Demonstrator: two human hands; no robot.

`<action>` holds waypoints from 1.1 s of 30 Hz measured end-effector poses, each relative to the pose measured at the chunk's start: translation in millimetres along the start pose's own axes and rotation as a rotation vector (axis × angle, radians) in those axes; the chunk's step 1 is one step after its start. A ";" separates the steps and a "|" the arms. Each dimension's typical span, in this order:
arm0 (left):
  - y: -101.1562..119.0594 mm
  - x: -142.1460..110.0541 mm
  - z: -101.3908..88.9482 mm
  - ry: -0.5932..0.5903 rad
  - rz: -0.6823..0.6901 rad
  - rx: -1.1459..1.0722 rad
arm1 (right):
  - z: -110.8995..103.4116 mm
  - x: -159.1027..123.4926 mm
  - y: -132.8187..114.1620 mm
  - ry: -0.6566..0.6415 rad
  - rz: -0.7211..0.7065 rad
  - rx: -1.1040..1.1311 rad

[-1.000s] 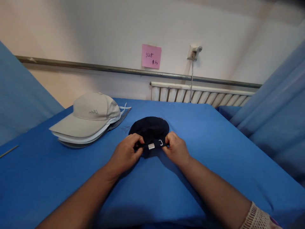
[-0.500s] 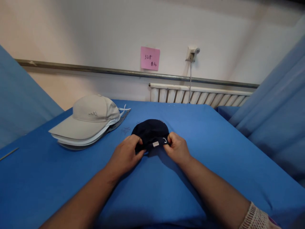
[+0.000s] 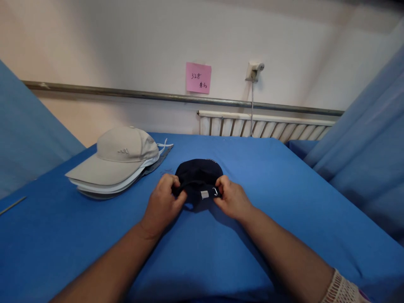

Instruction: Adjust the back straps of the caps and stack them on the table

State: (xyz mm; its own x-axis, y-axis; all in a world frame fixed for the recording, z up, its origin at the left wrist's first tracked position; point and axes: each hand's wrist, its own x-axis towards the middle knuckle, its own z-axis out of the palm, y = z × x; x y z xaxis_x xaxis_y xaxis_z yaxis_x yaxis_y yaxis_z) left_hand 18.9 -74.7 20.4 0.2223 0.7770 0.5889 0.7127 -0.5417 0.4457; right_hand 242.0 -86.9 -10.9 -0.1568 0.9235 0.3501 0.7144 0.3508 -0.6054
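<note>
A dark navy baseball cap [image 3: 199, 170] is held between my two hands, low over the blue-covered table, its back strap towards me. My left hand [image 3: 165, 203] grips the cap's left edge between thumb and fingers. On the other side, my right hand [image 3: 232, 197] pinches the right edge, next to the strap. A small white tag [image 3: 205, 194] and a light metal buckle [image 3: 215, 191] show on the strap. The underside of the cap lies in shadow.
To the left, a stack of caps has a beige cap [image 3: 120, 145] on top. A thin stick [image 3: 12, 205] lies at the table's [image 3: 284, 235] left edge. Blue curtains [image 3: 362, 147] hang on both sides. Behind stand a radiator [image 3: 252, 125] and a wall rail [image 3: 142, 95].
My left hand has shifted slightly left and its grip has turned on the cap's edge. The strap with its tag and buckle has moved a little left and down.
</note>
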 end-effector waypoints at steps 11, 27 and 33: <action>-6.9 1.0 -0.4 -0.052 0.045 -0.132 | 1.0 -1.5 4.2 0.239 -0.090 -0.071; -11.6 2.2 1.6 -0.372 -0.056 -0.298 | -25.0 -6.8 -0.4 -0.320 -0.260 -0.053; -9.0 3.0 3.6 -0.287 -0.083 -0.230 | -18.1 -5.3 -0.8 -0.250 -0.193 0.040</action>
State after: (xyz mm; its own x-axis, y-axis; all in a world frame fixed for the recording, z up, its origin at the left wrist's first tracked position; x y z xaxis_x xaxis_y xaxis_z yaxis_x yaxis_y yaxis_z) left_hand 15.5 -66.4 15.7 0.3708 0.8620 0.3457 0.5755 -0.5054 0.6429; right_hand 254.6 -94.9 0.7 -0.4531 0.8470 0.2779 0.6286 0.5246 -0.5741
